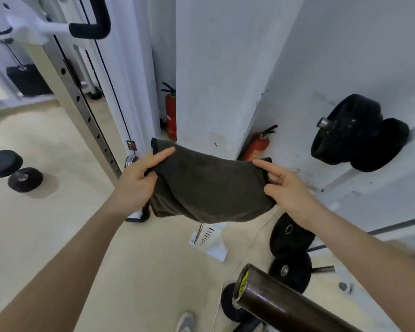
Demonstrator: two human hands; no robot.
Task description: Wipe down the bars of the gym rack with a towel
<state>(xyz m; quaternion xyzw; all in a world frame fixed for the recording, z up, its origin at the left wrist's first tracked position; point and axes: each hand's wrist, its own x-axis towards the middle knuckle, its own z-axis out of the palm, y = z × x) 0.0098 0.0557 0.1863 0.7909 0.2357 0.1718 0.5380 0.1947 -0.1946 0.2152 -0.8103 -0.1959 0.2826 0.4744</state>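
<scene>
Dark towel (209,188) held up in the air, stretched flat right in front of the white pillar (221,80), low against its base, not touching any bar. Left hand (139,180) pinches the towel's edge on the pillar's left side: thumb and lower fingers curled into the cloth, index finger straight along the top hem. Right hand (285,185) does the same on the pillar's right side, gripping that edge with thumb and curled fingers, index pointing inward over the hem. Cloth sags a little between the two hands, bottom edge hanging loose. Rack upright (86,111) with a row of holes slants down left of the pillar, well apart from the towel. One red fire extinguisher (171,116) stands tucked against the pillar's left edge, a second extinguisher (256,146) leans at its right foot, just behind the towel's corner. Black weight plates (355,133) on a peg, right of the pillar. Dumbbell (12,170) on the floor far left of it. Barbell end (273,300) pokes in well below the pillar, nearest the viewer, with floor plates (289,238) beside it.
</scene>
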